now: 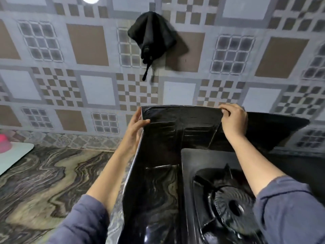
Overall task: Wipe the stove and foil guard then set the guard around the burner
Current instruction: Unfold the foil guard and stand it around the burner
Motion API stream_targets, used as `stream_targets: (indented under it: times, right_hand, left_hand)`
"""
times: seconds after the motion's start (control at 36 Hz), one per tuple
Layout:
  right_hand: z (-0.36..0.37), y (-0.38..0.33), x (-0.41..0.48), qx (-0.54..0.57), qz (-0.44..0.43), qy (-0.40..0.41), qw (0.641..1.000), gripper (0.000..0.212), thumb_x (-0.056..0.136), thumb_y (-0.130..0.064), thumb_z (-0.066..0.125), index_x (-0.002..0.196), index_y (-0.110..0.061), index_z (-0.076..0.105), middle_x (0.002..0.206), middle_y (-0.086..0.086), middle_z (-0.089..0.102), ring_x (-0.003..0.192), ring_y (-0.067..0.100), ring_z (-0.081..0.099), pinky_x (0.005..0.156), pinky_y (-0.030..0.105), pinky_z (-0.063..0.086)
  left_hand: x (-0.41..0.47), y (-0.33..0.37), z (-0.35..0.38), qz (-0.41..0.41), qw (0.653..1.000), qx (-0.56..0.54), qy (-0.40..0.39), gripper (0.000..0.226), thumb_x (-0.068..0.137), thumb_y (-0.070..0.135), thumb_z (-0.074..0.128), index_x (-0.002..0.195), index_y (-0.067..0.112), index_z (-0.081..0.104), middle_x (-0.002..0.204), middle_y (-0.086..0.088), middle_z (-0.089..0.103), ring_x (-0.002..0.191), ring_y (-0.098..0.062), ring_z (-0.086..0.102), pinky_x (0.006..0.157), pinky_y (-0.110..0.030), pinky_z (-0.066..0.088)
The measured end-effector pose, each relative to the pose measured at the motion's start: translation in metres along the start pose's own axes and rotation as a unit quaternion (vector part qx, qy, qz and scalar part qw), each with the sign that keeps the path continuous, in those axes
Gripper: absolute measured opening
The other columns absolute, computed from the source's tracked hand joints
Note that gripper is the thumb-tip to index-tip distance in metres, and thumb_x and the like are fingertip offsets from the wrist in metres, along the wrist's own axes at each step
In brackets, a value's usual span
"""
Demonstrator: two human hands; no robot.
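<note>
Left grip (136,124), right grip (233,120) raised, curled.

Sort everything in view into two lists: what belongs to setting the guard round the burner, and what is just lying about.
In the job: foil guard, held near its top by the left hand and right hand; stove; burner.

Lying about: hanging black fabric item; pink object and white board, far left.

Stove (188,164), burner (226,199) and guard (175,124) run off the bottom edge; pink thing (4,143) cropped at left edge, unidentifiable
</note>
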State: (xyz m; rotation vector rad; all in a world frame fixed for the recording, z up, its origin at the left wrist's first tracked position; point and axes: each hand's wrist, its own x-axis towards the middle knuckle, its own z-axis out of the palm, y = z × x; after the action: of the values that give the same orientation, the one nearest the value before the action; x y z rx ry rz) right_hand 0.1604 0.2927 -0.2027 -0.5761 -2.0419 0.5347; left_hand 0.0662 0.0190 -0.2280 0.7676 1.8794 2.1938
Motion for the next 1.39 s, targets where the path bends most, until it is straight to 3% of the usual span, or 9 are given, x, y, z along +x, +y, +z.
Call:
stream_targets:
  times: [0.11,0.19,0.28,0.75,0.86,0.97,1.03,1.28,1.39]
  right_hand:
    - [-0.009,0.026,0.012,-0.013,0.019,0.016,1.000,0.025,0.088,-0.001,0.052,0.099,-0.010,0.072,0.106,0.009,0.069,0.100,0.029,0.058,0.086,0.033,0.046]
    - [-0.018,0.044,0.019,-0.019,0.025,0.027,0.999,0.024,0.089,-0.002,0.052,0.097,-0.010,0.073,0.102,0.010,0.069,0.097,0.028,0.059,0.083,0.031,0.046]
    - [-0.027,0.061,0.027,-0.024,0.021,0.034,0.999,0.023,0.088,-0.001,0.053,0.096,-0.009,0.072,0.101,0.010,0.069,0.096,0.028,0.060,0.083,0.031,0.045]
    - [0.004,0.063,0.043,-0.001,-0.154,-0.071,0.986,0.025,0.086,-0.006,0.058,0.109,-0.010,0.068,0.103,0.009,0.067,0.098,0.027,0.057,0.089,0.036,0.045]
    - [0.012,0.062,0.049,0.042,-0.152,-0.068,0.985,0.022,0.086,-0.003,0.057,0.102,-0.009,0.070,0.099,0.010,0.069,0.095,0.029,0.060,0.086,0.034,0.045]
    - [0.014,0.066,0.056,0.065,-0.143,-0.066,0.985,0.021,0.086,0.000,0.057,0.097,-0.009,0.073,0.094,0.011,0.070,0.088,0.026,0.061,0.081,0.032,0.049]
    - [0.014,0.068,0.058,0.071,-0.128,-0.060,0.987,0.022,0.085,0.001,0.057,0.096,-0.010,0.073,0.093,0.010,0.068,0.087,0.026,0.060,0.080,0.032,0.050]
    - [0.018,0.078,0.057,0.006,-0.087,0.052,0.995,0.022,0.083,-0.002,0.060,0.091,-0.015,0.075,0.088,0.006,0.066,0.087,0.030,0.053,0.075,0.036,0.042]
    - [0.019,0.077,0.061,0.000,-0.077,0.052,0.996,0.017,0.084,-0.008,0.060,0.091,-0.015,0.073,0.091,0.004,0.066,0.090,0.028,0.053,0.077,0.034,0.040]
  left_hand:
    - [0.008,0.002,0.032,-0.021,0.999,-0.049,-0.010,0.047,0.072,0.025,0.065,0.118,0.035,0.060,0.155,-0.006,0.018,0.143,-0.017,0.016,0.097,-0.010,0.036]
    - [0.014,-0.005,0.047,-0.042,0.997,-0.062,-0.032,0.100,0.051,0.035,0.068,0.143,0.016,0.033,0.152,0.009,0.022,0.138,-0.005,0.021,0.112,-0.027,0.018]
    - [0.016,-0.011,0.071,-0.047,0.996,-0.034,-0.061,0.088,0.065,0.037,0.064,0.144,0.026,0.028,0.152,0.007,0.029,0.139,-0.011,0.027,0.117,-0.041,0.018]
    - [0.047,-0.020,0.103,-0.026,0.999,-0.019,-0.025,0.097,0.058,0.038,0.062,0.144,0.012,0.026,0.151,0.005,0.025,0.140,-0.008,0.018,0.103,-0.016,0.022]
    - [0.033,0.002,0.119,-0.038,0.999,0.010,0.001,0.043,0.097,0.016,0.037,0.140,0.013,0.033,0.124,0.006,0.038,0.115,-0.005,0.034,0.057,0.009,0.036]
    - [0.049,-0.021,0.107,-0.041,0.999,0.000,-0.010,0.075,0.079,0.042,0.060,0.145,0.026,0.027,0.152,0.004,0.027,0.140,-0.015,0.025,0.115,-0.027,0.021]
    - [0.047,-0.025,0.106,-0.046,0.999,0.001,-0.030,0.087,0.066,0.050,0.064,0.143,0.031,0.029,0.154,0.001,0.026,0.142,-0.020,0.023,0.117,-0.049,0.014]
    - [0.061,-0.016,0.129,-0.047,0.998,0.017,-0.032,0.097,0.063,0.034,0.058,0.147,0.008,0.017,0.156,-0.009,0.017,0.144,-0.023,0.017,0.118,-0.040,0.015]
    - [0.068,-0.024,0.127,-0.034,0.998,0.028,-0.038,0.094,0.057,0.040,0.057,0.140,0.005,0.029,0.142,-0.006,0.040,0.127,-0.015,0.046,0.108,-0.030,0.038]
